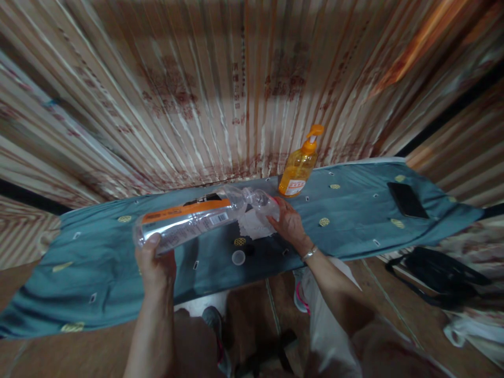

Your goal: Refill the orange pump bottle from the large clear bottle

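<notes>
My left hand is closed around the base end of a large clear plastic bottle with an orange and silver label. The bottle lies nearly level above the table, its neck pointing right and slightly up. At its mouth is a clear, flared plastic piece, which my right hand grips from the right; its exact kind is hard to make out. Below them a sheet of white paper lies on the cloth. Nearer me is a small round translucent lid.
A pump bottle of orange liquid stands at the table's back edge. A dark flat device lies at the right end of the blue-green tablecloth. Patterned curtains hang behind. On the floor at right sits a black bag.
</notes>
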Tool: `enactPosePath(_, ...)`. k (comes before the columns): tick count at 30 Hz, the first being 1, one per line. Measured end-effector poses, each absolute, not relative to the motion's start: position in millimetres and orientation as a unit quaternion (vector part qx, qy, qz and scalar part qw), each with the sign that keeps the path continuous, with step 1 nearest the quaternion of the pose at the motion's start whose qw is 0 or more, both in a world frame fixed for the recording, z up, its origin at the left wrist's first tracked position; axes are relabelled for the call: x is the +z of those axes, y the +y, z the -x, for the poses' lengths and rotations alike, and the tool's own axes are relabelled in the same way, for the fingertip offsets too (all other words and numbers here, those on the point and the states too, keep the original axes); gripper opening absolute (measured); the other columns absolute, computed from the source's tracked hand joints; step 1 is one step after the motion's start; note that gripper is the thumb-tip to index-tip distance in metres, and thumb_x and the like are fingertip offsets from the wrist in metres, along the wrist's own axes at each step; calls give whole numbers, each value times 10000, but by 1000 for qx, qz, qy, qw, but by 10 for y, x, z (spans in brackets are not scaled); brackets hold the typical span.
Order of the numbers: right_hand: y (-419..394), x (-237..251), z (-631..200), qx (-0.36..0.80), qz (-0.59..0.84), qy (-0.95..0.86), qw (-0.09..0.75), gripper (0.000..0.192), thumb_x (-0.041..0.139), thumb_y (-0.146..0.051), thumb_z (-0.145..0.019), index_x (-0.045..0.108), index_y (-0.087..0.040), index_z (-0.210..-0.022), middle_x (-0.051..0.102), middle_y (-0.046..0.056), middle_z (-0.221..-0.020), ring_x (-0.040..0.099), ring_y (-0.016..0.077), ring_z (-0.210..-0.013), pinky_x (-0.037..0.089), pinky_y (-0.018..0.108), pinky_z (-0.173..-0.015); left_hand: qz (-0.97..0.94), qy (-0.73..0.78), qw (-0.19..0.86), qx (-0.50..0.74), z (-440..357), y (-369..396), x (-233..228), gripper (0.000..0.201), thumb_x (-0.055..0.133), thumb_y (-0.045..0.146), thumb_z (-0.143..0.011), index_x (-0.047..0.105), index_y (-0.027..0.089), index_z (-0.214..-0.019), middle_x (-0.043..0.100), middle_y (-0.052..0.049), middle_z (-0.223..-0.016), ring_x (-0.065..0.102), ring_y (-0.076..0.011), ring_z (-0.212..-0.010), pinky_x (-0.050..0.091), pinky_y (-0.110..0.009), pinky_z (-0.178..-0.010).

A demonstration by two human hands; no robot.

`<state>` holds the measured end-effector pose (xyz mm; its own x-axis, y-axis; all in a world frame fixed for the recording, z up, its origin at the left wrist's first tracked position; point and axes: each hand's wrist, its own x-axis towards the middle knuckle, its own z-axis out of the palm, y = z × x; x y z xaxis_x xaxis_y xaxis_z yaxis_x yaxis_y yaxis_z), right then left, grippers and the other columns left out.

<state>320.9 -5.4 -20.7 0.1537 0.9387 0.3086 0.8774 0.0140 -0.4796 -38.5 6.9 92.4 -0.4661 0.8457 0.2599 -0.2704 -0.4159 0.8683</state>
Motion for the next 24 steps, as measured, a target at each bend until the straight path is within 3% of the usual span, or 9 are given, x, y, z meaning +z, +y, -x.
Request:
enactPosePath(12,-52,-216,-3223,50,692,-655,298,662,855,-269,-1115,684,-134,-1740,865,310,-1659,866,464,-1553,723,628,-1373,-361,392,367,763,403,80,907,541,986,462,-663,927,296,-1175,916,-38,-1179,881,-300,-1150,658,-323,-889)
enactPosePath(18,-64,-182,-3209,56,699,-650,292,675,858,-292,-1116,659,-141,-1743,859,307,-1666,855,453,-1563,712,618,-1379,-359,393,365,764,410,81,907,463,976,466,-675,935,286,-1099,920,-45,-1180,886,-308,-1175,678,-325,-900)
enactPosePath(24,-51,-213,-3221,52,692,-652,306,636,876,-350,-1141,697,-159,-1721,879,292,-1617,866,462,-1536,733,626,-1355,-372,389,366,760,400,83,906,573,1006,489,-687,914,282,-1213,908,-47,-1171,879,-301,-1156,659,-325,-910)
